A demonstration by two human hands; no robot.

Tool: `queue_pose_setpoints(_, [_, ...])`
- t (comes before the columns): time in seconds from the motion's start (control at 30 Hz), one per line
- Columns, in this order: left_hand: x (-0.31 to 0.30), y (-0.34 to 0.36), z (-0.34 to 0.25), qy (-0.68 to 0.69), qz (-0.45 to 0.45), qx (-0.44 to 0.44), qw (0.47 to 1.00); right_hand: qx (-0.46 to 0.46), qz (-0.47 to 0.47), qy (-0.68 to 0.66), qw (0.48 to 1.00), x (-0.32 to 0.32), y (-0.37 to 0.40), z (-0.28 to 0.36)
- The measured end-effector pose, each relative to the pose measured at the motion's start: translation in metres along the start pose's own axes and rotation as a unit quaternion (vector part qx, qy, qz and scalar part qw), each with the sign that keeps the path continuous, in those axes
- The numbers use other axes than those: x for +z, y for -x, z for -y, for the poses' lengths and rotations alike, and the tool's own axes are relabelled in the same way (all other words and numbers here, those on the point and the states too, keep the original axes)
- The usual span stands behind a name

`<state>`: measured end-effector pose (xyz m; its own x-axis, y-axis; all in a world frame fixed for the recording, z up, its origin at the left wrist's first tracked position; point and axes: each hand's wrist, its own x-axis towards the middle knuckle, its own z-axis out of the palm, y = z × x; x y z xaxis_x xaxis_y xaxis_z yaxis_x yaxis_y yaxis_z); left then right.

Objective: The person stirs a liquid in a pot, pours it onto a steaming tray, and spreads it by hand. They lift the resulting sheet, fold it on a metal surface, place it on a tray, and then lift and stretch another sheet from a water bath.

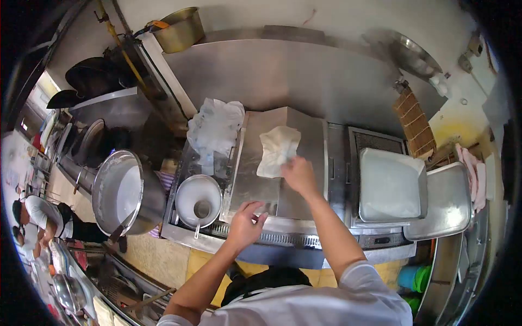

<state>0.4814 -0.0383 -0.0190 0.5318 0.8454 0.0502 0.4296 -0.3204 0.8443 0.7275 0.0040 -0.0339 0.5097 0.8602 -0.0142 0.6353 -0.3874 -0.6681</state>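
Observation:
A crumpled white cloth [279,146] lies on the flat metal top [251,185] in front of me. My right hand [299,175] is at its lower right edge, slightly blurred, with the fingers closed on the cloth. Over the near left part of the metal top, my left hand [246,225] is bent with its thumb apart from the fingers and nothing in it. Left of that hand stands a bowl of white liquid [187,195] with a metal ladle [202,209] in it. Behind the bowl is a bundle of thin white plastic [215,127].
A large pot of white liquid [122,187] stands at the left. To the right are a pale rectangular tray [391,185] and a metal tray [451,201]. A bamboo mat [415,122] hangs by the wall. Other people [41,212] are at the far left.

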Motion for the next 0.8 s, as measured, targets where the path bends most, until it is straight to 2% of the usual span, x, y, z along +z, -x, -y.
queue_pose_setpoints(0.17, [0.004, 0.009, 0.009, -0.01, -0.015, -0.055, 0.998, 0.055, 0.014, 0.047, 0.997, 0.025, -0.069, 0.007])
queue_pose_setpoints(0.37, [-0.004, 0.03, 0.019, 0.001, -0.061, -0.091, 0.994, 0.109, -0.026, -0.018, 0.993, 0.039, -0.086, 0.003])
queue_pose_setpoints(0.47, [-0.016, 0.045, 0.02, -0.01, -0.083, -0.107, 0.991, 0.103, -0.059, -0.044, 0.992, 0.039, -0.08, 0.005])
queue_pose_setpoints(0.5, [-0.02, 0.048, 0.02, -0.018, -0.089, -0.11, 0.99, 0.104, -0.026, -0.037, 0.994, 0.034, -0.077, 0.009])
queue_pose_setpoints(0.6, [-0.033, 0.066, 0.027, -0.026, -0.119, -0.109, 0.987, 0.092, -0.071, -0.038, 0.993, 0.038, -0.076, 0.009])
queue_pose_setpoints(0.8, [-0.051, 0.107, 0.042, 0.028, -0.193, -0.122, 0.973, 0.025, -0.113, -0.098, 0.988, 0.016, -0.039, 0.033])
